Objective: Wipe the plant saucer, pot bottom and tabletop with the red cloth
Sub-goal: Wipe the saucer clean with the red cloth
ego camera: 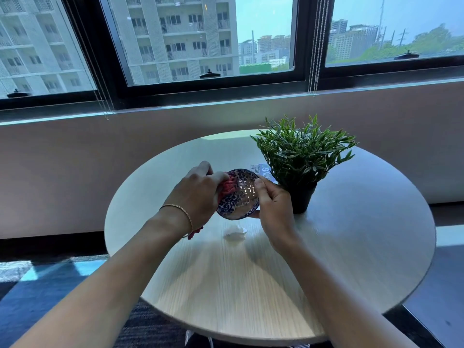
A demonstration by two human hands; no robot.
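The saucer (238, 194) is held up off the counter (339, 247), tilted so that its patterned inner face is turned toward the camera. It is gripped at its right rim by the right hand (275, 209): the thumb lies over the upper right edge and the fingers (256, 214) are wrapped behind and under the lower right edge. The red cloth (227, 187) is bunched in the left hand (198, 194), whose fingers are clenched around it, and it is pressed against the saucer's upper left rim and the adjoining part of the inner face. A loose end of the cloth is seen hanging below the left wrist.

The unwiped part of the saucer thus lies to the right of and below the cloth, toward the right hand. The left hand is the nearer to the wiping work; the right serves only as a holder. The saucer being round, no long axis is offered; its tilt is what counts, and any stroke is judged to run across the face from upper left to lower right.

Both forearms are stretched forward from the body, wrists slightly bent inward so that the hands meet over the counter's middle.

The pot (302, 197) stands on the counter just right of the right hand, apart from the saucer, with a printed card (262, 170) behind. A small wet patch or scrap (236, 233) lies on the counter below the saucer; which it is cannot be told. The pot bottom and counter are judged still to be wiped.
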